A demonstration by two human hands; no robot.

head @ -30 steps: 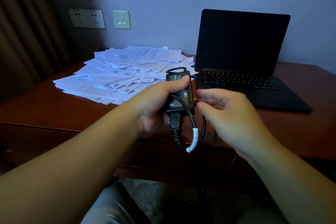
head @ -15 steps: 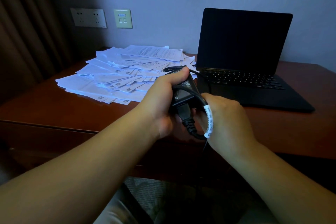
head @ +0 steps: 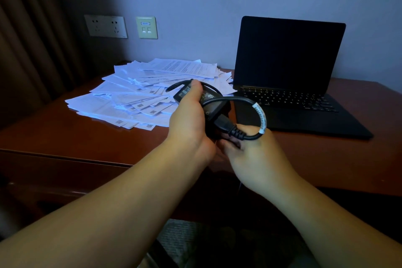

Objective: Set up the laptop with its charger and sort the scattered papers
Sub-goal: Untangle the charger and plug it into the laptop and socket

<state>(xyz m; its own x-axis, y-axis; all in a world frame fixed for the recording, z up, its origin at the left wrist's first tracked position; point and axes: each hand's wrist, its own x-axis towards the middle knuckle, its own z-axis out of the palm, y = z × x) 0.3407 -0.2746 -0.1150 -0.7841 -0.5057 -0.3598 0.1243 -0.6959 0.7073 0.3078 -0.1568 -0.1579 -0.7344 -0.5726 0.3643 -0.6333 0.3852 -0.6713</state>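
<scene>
Mid-frame, the charger brick (head: 210,102) is gripped by the left hand (head: 191,124); its cable (head: 245,135) is held by the right hand (head: 252,152), whose fingers are mostly hidden. Papers (head: 134,98) are left scattered beside the dark laptop (head: 289,76).

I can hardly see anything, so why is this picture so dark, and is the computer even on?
Head view: the room is dim with a bluish cast; the laptop screen is black and shows nothing; the papers are the brightest thing; the left hand and right hand holding the charger look sharp; the edges curve from the wide lens.
</scene>
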